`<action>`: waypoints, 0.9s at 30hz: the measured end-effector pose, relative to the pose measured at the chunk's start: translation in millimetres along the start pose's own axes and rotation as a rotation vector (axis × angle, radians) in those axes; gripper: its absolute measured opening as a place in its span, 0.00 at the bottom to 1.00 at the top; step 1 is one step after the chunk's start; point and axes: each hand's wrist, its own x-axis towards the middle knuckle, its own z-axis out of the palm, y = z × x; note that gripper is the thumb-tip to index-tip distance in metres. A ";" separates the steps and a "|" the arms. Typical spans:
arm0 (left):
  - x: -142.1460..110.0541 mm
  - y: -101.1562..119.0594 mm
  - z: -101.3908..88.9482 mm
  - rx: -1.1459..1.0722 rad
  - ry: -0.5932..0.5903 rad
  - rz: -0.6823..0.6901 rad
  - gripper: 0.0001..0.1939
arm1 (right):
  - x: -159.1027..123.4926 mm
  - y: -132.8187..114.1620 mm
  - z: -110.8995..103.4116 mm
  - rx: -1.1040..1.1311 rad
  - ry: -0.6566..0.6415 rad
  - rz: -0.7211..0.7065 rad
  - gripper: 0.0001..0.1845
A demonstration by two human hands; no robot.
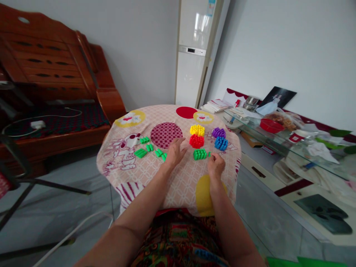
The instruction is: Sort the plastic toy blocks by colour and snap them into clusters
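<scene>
A small round table [178,178] under a patterned pink cloth holds toy pegs sorted by colour: a yellow cluster [197,129], a red cluster [196,141], a purple cluster [218,132], a blue cluster [221,143] and a green cluster [200,154]. Loose green pegs [150,149] lie scattered to the left. My left hand [174,152] rests flat on the cloth with fingers stretched out, right beside the loose green pegs. My right hand [216,164] is pinched on a small green peg [209,154] at the green cluster's right edge.
A wooden bench [55,74] with a white cable stands at the left. A tall white air conditioner [193,52] stands behind the table. A cluttered glass-topped low table [289,144] with a red bowl and papers runs along the right. A chair leg [41,183] juts in at lower left.
</scene>
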 end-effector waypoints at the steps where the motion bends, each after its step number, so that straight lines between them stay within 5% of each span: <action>1: 3.4 -7.6 -10.9 0.063 0.054 -0.039 0.22 | -0.2 0.1 0.1 0.000 0.003 -0.002 0.21; 5: 12.6 -49.8 -61.7 0.284 0.172 -0.250 0.22 | -0.1 -1.7 -0.6 -0.025 0.000 0.003 0.21; 10: 3.0 -97.3 -99.2 0.449 0.005 -0.500 0.22 | 1.0 -5.1 -2.5 -0.055 -0.030 0.037 0.20; 14: -1.6 -104.7 -96.4 0.492 -0.068 -0.488 0.21 | 1.3 -4.9 -1.9 -0.054 -0.042 0.050 0.21; 22: 2.9 -72.6 -75.1 0.416 -0.101 -0.393 0.13 | 0.2 -1.2 1.4 -0.042 -0.007 0.016 0.21; 27: 4.3 -83.1 -83.1 0.360 0.054 -0.463 0.17 | 0.1 -2.5 -0.4 -0.053 -0.019 0.005 0.21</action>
